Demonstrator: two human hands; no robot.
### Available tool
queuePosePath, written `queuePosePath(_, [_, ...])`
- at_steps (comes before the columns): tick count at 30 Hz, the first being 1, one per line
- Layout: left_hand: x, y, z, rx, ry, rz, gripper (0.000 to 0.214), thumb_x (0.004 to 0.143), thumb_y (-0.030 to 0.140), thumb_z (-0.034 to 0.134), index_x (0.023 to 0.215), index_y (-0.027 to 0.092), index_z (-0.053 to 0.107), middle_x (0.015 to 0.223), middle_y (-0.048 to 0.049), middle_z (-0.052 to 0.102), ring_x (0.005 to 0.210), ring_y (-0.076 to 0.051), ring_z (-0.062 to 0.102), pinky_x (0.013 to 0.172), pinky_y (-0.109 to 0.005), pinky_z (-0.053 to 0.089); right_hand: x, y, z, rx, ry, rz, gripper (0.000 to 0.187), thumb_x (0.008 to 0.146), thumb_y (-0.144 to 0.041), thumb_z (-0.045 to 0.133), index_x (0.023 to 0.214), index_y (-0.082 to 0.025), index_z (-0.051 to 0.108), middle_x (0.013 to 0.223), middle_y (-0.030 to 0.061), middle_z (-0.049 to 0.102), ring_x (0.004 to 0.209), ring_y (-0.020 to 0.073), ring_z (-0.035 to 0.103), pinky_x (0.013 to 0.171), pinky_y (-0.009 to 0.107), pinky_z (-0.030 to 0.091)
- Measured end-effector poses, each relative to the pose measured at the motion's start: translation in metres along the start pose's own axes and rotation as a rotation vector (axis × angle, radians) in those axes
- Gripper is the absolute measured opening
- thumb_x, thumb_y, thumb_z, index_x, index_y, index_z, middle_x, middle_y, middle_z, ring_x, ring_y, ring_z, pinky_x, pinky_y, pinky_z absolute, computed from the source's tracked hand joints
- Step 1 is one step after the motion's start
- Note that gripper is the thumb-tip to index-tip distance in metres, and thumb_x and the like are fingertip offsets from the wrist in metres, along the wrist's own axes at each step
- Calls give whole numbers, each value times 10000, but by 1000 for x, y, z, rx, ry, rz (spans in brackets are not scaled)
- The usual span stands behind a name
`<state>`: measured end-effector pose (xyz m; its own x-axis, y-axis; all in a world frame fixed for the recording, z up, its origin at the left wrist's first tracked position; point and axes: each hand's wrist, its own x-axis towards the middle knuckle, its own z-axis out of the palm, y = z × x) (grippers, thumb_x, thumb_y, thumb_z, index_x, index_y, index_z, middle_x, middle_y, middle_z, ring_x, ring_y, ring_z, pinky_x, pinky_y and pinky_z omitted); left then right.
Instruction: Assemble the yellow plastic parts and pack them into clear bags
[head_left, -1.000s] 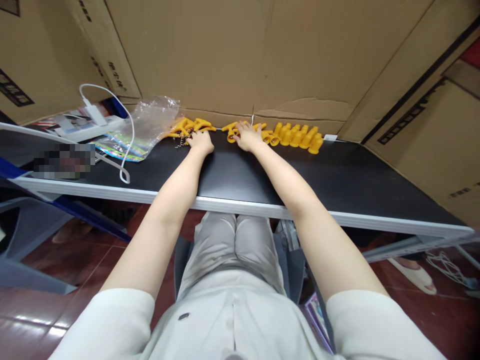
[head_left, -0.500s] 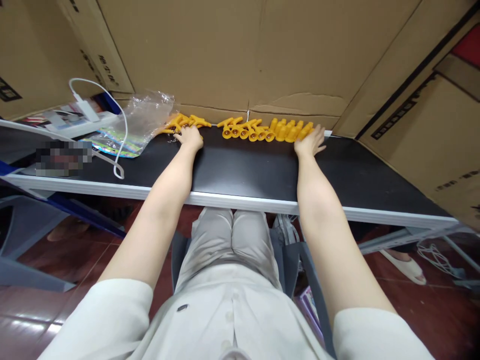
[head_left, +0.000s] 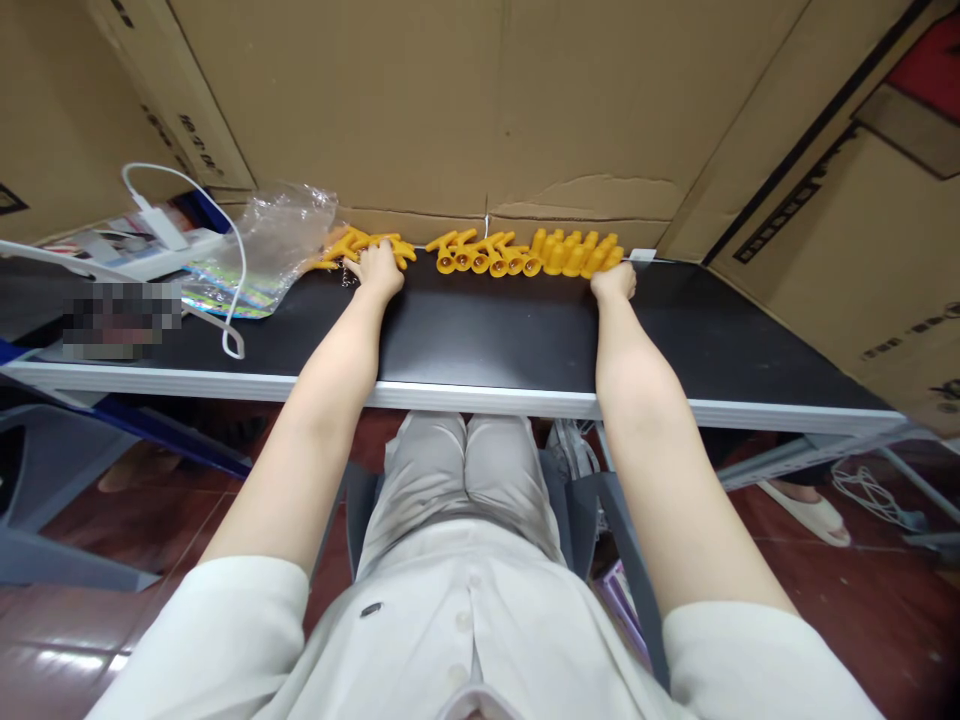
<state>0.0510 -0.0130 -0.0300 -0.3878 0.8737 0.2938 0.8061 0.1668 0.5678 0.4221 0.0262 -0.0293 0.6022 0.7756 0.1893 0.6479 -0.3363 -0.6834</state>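
Yellow parts [head_left: 555, 255], spread from 11 to 1 o'clock: guide lightly, without toppling, with right hand [head_left: 613, 282] curled at 1 and left hand [head_left: 381, 270] curled at 11, grips indiscernible.

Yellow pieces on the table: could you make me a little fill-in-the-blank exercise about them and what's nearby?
The right hand is at the ____ end of the upright yellow pieces.
The tabletop is coloured ____.
The clear plastic bag lies to the ____ of the left hand.

Missing words: right; black; left.
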Motion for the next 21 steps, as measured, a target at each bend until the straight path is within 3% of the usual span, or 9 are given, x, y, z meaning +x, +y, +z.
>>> queuePosePath(5, [-2, 11, -2, -49, 53, 19, 669, 859, -21, 606, 1501, 166, 580, 1553, -177, 653, 1542, -356, 531, 1356, -691, 144, -10, -4, -3, -83, -19, -32, 528, 1063, -329, 706, 1488, -19, 671, 1610, 263, 603, 1555, 351, 558, 1304, 463, 404])
queuePosePath(11, [0, 23, 2, -300, 210, 67, 581, 895, 98, 667, 1430, 313, 597, 1440, -129, 703, 1513, -393, 555, 1299, -686, 318, -23, -16, -10, -122, -80, -62, 517, 1080, -326, 678, 1523, -62, 640, 1640, 221, 590, 1579, 352, 525, 1336, 550, 351])
queuePosePath(15, [9, 20, 7, -414, 213, 103, 525, 948, 192, 684, 1442, 310, 550, 1317, -121, 723, 1482, -378, 584, 1287, -675, 364, -28, -27, -9, -132, -63, -184, 453, 1060, -258, 660, 1472, -70, 653, 1605, 251, 607, 1545, 358, 557, 1288, 544, 396])
queuePosePath(18, [18, 18, 13, -529, 218, 132, 493, 974, 281, 715, 1428, 293, 525, 1194, -97, 723, 1401, -348, 653, 1279, -595, 422, -27, -36, -2, -140, -46, -283, 505, 991, -123, 637, 1493, -78, 597, 1592, 268, 597, 1536, 353, 555, 1274, 557, 402])
queuePosePath(21, [22, 20, 17, -640, 234, 163, 479, 991, 368, 737, 1407, 285, 515, 1135, -81, 712, 1341, -319, 693, 1266, -520, 454, -23, -43, 10, -100, -39, -391, 542, 948, -107, 628, 1485, -115, 557, 1546, 252, 616, 1497, 373, 567, 1257, 611, 409])
